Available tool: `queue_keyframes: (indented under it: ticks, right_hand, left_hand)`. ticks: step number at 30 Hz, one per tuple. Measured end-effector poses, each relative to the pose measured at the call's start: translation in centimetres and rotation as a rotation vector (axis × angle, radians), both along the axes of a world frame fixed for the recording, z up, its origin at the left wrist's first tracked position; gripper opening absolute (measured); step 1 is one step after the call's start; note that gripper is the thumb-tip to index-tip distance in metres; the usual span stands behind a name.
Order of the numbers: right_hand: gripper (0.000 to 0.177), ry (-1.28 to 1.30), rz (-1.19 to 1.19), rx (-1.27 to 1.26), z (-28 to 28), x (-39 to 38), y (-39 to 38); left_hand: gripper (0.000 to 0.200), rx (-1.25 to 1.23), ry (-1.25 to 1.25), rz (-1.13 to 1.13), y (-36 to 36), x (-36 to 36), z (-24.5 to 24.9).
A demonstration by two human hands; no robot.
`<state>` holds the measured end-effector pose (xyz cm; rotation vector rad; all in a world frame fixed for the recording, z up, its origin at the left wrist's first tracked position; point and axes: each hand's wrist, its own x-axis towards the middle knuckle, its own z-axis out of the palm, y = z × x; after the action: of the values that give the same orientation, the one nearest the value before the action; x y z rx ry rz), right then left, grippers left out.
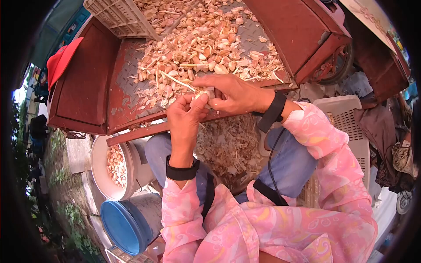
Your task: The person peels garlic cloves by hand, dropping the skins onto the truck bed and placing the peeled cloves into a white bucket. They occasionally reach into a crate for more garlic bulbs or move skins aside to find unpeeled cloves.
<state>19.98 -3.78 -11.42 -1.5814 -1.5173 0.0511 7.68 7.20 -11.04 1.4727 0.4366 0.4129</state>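
Observation:
Both of my hands meet at the front edge of the red cart bed, closed around a garlic bulb (204, 93). My left hand (184, 117) pinches it from the left, thumb on top. From the right, my right hand (239, 94) grips the same bulb between thumb and fingers. A thin pale stem (175, 80) reaches up and left from the bulb. Much of the bulb is hidden by my fingers. Just beyond my hands lies a wide heap of garlic cloves (197, 48), mixed with papery skins and stalks.
A plastic crate (120, 17) leans at the back left, near a red cap (62, 61). Below left stand a white bucket (97, 168) holding peeled cloves and a blue-lidded bucket (120, 228). A pale crate (351, 131) is at right. Skins litter the ground (228, 144) between my knees.

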Motion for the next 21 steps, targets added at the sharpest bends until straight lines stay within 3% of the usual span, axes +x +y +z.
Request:
queue_keyframes:
  ticks: [1, 3, 5, 9, 12, 15, 18, 20, 21]
  right_hand:
    - [0.048, -0.175, -0.010, 0.107, 0.1, -0.2, 0.2]
    - [0.046, -0.076, 0.041, -0.041, 0.1, -1.0, -0.3]
    - [0.042, -0.085, -0.074, -0.270, -0.2, -1.6, -0.1]
    - [0.035, 0.016, -0.055, -0.361, 1.1, -2.0, -0.2]
    - [0.031, 0.044, -0.071, -0.372, 1.3, -2.1, 0.1]
    - [0.029, 0.058, -0.098, -0.338, 0.7, -1.9, 0.7]
    - [0.031, 0.245, -0.058, -0.194, -1.1, -1.7, 1.5]
    - [0.029, 0.313, -0.073, 0.158, -3.7, -1.2, 2.9]
    - [0.029, 0.310, -0.067, 0.160, -3.0, -1.2, 2.5]
  left_hand:
    - [0.021, -0.002, 0.000, 0.003, 0.0, -0.2, 0.0]
    - [0.020, -0.004, -0.042, 0.001, 0.0, -0.6, -0.1]
    - [0.019, -0.087, -0.081, -0.038, 0.6, -0.7, -1.0]
    - [0.019, -0.397, -0.171, -0.147, 0.9, -0.5, -2.1]
    - [0.018, -0.482, -0.216, -0.170, 0.8, -0.2, -2.1]
    - [0.017, -0.519, -0.254, -0.168, 0.9, -0.1, -2.1]
    - [0.014, -0.459, -0.237, -0.145, 1.2, -0.3, -1.7]
    - [0.013, -0.356, -0.179, -0.091, 1.0, 0.0, -0.9]
    - [0.012, -0.258, -0.110, -0.035, 1.0, -0.1, -0.7]
